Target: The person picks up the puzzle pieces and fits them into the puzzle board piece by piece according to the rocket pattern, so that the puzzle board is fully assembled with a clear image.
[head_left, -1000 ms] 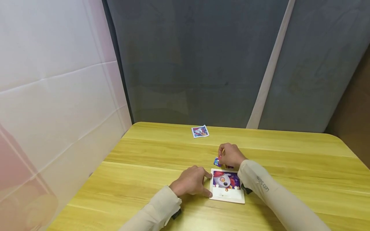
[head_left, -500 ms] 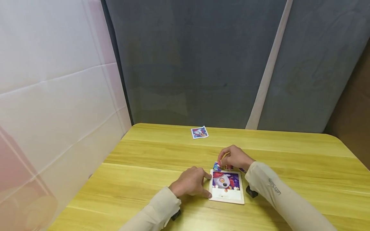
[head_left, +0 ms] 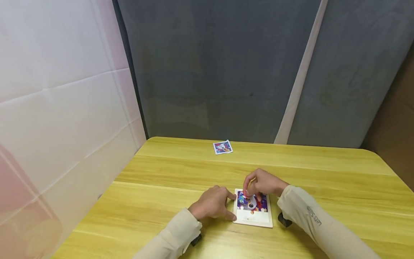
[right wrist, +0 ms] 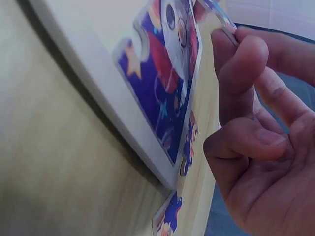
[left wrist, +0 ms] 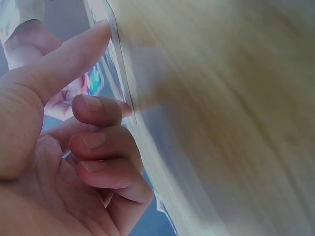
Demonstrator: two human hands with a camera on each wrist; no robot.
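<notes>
right hand [head_left: 263,183] is up over the far edge of the puzzle board [head_left: 253,220], fingers curled in, pinching a small puzzle piece [head_left: 244,196] between thumb and fingertips. in the right wrist view the piece [right wrist: 216,11] is only a sliver at the top edge, held at the tips of the fingers [right wrist: 246,59], with the other fingers folded loosely into the palm. the piece hangs right above the picture part of the board, whether it's touching yet i can't tell.

left hand [head_left: 213,204] sits on the table [head_left: 168,176] against the board's left side, holding nothing. index finger out straight along the edge, thumb at the near corner, the other fingers [left wrist: 96,110] curled under in the left wrist view, which is pretty blurry.

the board is a white-framed square, lying flat near the front middle of the yellow wooden table, between the two hands. purple space picture filled in on the far part, bare white strip along the near part. a couple of loose pieces [right wrist: 172,216] lie just beside the board's edge in the right wrist view.

way back by the grey curtain [head_left: 226,72] there's a small picture card [head_left: 222,147], well apart from everything.
</notes>
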